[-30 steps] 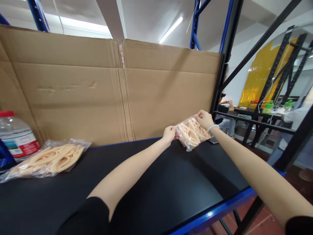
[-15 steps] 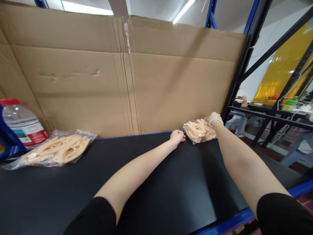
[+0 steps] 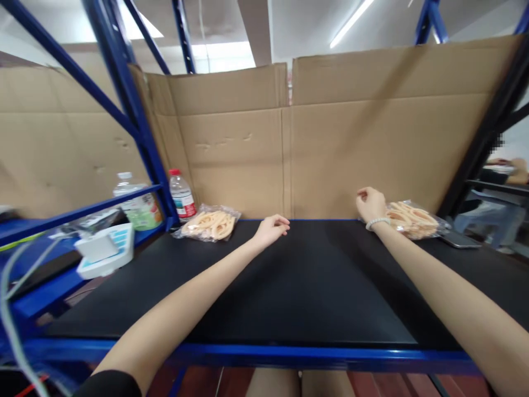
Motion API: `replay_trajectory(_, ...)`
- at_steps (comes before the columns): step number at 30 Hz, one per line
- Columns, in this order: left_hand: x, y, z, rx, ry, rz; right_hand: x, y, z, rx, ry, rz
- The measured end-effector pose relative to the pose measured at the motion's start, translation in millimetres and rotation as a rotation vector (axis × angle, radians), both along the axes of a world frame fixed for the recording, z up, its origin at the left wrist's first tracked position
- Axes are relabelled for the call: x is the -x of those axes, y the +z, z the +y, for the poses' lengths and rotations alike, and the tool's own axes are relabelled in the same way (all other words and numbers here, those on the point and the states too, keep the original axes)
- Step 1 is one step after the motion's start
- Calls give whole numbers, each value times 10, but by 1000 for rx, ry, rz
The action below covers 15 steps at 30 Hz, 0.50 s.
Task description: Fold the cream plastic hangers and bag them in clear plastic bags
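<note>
Far left, on the blue side shelf (image 3: pixel 41 275): white device (image 3: pixel 105 249), two bottles (image 3: pixel 182 194) behind. Next along, on the black bench (image 3: pixel 289 286), clear bag of pale loops (image 3: pixel 210 223) lying flat by the cardboard wall (image 3: pixel 330 138). Mid-bench, left hand (image 3: pixel 270 228) loosely open, empty, hovering or maybe just grazing the top. Further right, right hand (image 3: pixel 371 204) half-curled, empty, just beside second bag of loops (image 3: pixel 413 219). Beyond it, dark phone (image 3: pixel 454 239) lying flat.
</note>
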State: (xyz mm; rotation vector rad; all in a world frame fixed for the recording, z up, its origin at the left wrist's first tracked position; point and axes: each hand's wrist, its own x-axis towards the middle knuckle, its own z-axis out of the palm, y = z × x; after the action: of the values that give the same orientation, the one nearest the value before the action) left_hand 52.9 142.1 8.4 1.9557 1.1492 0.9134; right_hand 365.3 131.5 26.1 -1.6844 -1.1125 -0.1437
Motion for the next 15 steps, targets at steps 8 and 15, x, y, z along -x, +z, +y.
replay_trajectory(8,1623,296,233,-314,549,258,2149,-146,358,336,598,437)
replay_trajectory(15,2288,73,478,-123,949,383,3290,-168,720,759,874,816)
